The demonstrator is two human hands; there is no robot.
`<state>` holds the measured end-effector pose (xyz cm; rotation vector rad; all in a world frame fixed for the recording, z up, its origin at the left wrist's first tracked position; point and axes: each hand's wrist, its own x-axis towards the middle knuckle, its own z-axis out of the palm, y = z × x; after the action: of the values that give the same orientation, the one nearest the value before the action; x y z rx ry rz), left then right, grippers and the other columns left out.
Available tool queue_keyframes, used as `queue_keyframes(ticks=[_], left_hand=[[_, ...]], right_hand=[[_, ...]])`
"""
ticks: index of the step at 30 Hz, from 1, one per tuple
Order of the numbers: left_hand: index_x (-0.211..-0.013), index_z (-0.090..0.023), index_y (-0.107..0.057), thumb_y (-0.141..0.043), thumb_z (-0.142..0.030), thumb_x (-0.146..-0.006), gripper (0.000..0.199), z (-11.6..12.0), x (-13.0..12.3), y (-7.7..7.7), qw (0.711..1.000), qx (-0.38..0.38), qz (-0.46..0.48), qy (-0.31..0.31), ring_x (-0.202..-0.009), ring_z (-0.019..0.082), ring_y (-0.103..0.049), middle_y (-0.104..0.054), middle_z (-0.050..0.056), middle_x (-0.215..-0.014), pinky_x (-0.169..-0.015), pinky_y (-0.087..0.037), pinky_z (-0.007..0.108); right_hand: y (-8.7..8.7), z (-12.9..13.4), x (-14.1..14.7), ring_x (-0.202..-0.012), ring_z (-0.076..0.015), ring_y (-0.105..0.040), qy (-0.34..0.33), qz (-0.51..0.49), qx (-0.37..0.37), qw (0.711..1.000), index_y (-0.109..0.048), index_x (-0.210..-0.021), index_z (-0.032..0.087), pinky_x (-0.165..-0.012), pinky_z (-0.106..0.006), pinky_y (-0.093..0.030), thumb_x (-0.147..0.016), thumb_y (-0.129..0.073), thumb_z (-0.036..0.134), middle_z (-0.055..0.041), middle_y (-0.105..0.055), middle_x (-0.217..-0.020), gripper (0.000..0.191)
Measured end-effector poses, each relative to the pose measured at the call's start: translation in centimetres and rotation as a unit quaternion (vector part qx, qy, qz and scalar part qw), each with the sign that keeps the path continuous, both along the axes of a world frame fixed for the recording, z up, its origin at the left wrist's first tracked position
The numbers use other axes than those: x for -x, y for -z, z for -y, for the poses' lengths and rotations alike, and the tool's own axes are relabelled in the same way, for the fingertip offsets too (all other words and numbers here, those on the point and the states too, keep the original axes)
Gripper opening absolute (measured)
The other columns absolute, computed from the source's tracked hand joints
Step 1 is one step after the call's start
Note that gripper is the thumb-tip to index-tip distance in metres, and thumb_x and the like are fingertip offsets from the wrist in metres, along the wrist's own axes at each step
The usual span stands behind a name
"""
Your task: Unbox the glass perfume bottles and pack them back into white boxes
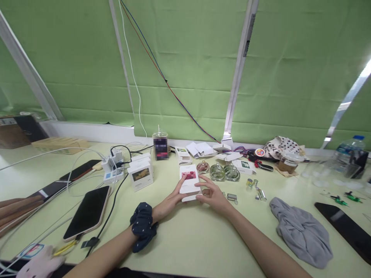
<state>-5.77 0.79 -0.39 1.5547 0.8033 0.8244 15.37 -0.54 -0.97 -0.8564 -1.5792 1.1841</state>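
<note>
A small white box with a pink flower picture is between my two hands, just above the table or resting on it; I cannot tell which. My left hand grips its left side, thumb on the front. Curled about the lower right corner, my right hand has its fingers on the box near a white flap at the near end. Behind the box stand round glass bottles: one pinkish and two greenish, one of them a clear-green bottle. Small metal and glass parts lie right of my right hand.
White boxes with a yellow flower picture stand at left, near a power strip and cables. A phone lies at front left. Flattened white cartons and a drink cup are behind. A grey cloth lies at right.
</note>
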Motion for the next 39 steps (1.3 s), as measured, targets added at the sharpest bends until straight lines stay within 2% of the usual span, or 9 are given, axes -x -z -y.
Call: queue_keyframes(ticks=[4, 7, 9, 13, 17, 21, 28, 36, 39], left_hand=[[-0.146, -0.037, -0.015, -0.045, -0.027, -0.087, 0.068, 0.2, -0.3, 0.0, 0.999, 0.007, 0.031, 0.008, -0.11, 0.026, -0.052, -0.018, -0.001, -0.155, -0.092, -0.043, 0.041], [-0.146, -0.037, -0.017, -0.048, -0.024, -0.084, 0.07, 0.4, -0.4, -0.4, 0.999, 0.001, 0.036, 0.018, -0.09, 0.02, -0.055, -0.025, 0.001, -0.153, -0.084, -0.045, 0.037], [-0.145, -0.038, -0.018, -0.051, -0.022, -0.082, 0.073, 0.6, -0.5, -0.5, 0.999, -0.011, 0.039, 0.023, -0.084, 0.017, -0.054, -0.022, 0.0, -0.154, -0.081, -0.045, 0.034], [-0.146, -0.039, -0.012, -0.051, -0.019, -0.084, 0.076, 0.6, -0.5, -0.4, 0.998, -0.021, 0.042, 0.047, -0.086, 0.015, -0.052, -0.015, 0.0, -0.155, -0.082, -0.044, 0.031], [-0.146, -0.039, -0.004, -0.049, -0.019, -0.087, 0.077, 0.3, -0.2, 0.1, 0.997, -0.022, 0.032, 0.061, -0.083, 0.013, -0.054, -0.015, 0.003, -0.155, -0.088, -0.042, 0.034], [-0.146, -0.039, -0.001, -0.049, -0.021, -0.088, 0.078, 0.2, -0.1, 0.3, 0.997, -0.022, 0.024, 0.069, -0.085, 0.014, -0.056, -0.021, 0.005, -0.153, -0.09, -0.041, 0.036], [-0.147, -0.038, -0.004, -0.049, -0.026, -0.089, 0.074, 0.2, -0.1, 0.4, 0.997, -0.034, 0.024, 0.061, -0.083, 0.014, -0.057, -0.028, 0.007, -0.15, -0.089, -0.044, 0.038], [-0.146, -0.039, 0.001, -0.054, -0.036, -0.088, 0.08, 0.3, -0.1, 0.4, 0.995, -0.078, -0.02, 0.051, -0.088, 0.015, -0.056, -0.013, 0.007, -0.155, -0.086, -0.048, 0.036], [-0.146, -0.037, 0.003, -0.051, -0.038, -0.089, 0.079, 0.4, -0.2, 0.5, 0.994, -0.098, -0.041, 0.037, -0.091, 0.018, -0.056, -0.015, 0.009, -0.154, -0.088, -0.047, 0.039]], right_hand=[[0.2, 0.0, 0.5, -0.056, -0.0052, -0.058, 0.038, -0.021, -0.005, 0.999, -0.066, -0.095, 0.023, -0.053, -0.027, -0.055, -0.068, -0.072, 0.036, -0.0081, -0.03, -0.146, 0.03], [0.3, 0.0, 0.7, -0.055, -0.0058, -0.058, 0.048, -0.03, -0.003, 0.998, -0.066, -0.091, 0.022, -0.05, -0.027, -0.055, -0.068, -0.072, 0.031, -0.0083, -0.034, -0.143, 0.025], [0.4, -0.1, 0.6, -0.056, -0.0061, -0.059, 0.048, -0.029, -0.004, 0.998, -0.066, -0.09, 0.022, -0.05, -0.027, -0.055, -0.068, -0.071, 0.031, -0.0085, -0.034, -0.143, 0.025], [0.8, -0.3, 0.4, -0.06, -0.0067, -0.06, 0.041, -0.021, -0.004, 0.999, -0.065, -0.091, 0.021, -0.049, -0.024, -0.054, -0.067, -0.072, 0.03, -0.009, -0.031, -0.145, 0.026], [0.9, -0.5, 0.3, -0.059, -0.0059, -0.059, 0.035, -0.018, -0.004, 0.999, -0.065, -0.092, 0.021, -0.049, -0.025, -0.054, -0.068, -0.072, 0.03, -0.0092, -0.03, -0.145, 0.027], [0.7, -0.4, 0.3, -0.055, -0.0043, -0.057, 0.036, -0.019, -0.002, 0.999, -0.065, -0.092, 0.021, -0.048, -0.024, -0.053, -0.068, -0.073, 0.03, -0.009, -0.031, -0.144, 0.027], [0.7, -0.4, 0.3, -0.053, -0.0037, -0.057, 0.037, -0.021, -0.005, 0.999, -0.064, -0.09, 0.021, -0.048, -0.025, -0.052, -0.069, -0.072, 0.032, -0.0091, -0.031, -0.143, 0.025], [0.8, -0.5, 0.4, -0.053, -0.003, -0.056, 0.031, -0.029, -0.004, 0.999, -0.063, -0.09, 0.021, -0.049, -0.025, -0.052, -0.069, -0.073, 0.036, -0.009, -0.031, -0.143, 0.028], [0.7, -0.4, 0.4, -0.053, -0.0028, -0.056, 0.029, -0.031, -0.006, 0.999, -0.063, -0.09, 0.021, -0.049, -0.025, -0.052, -0.068, -0.074, 0.036, -0.0092, -0.029, -0.143, 0.03]])
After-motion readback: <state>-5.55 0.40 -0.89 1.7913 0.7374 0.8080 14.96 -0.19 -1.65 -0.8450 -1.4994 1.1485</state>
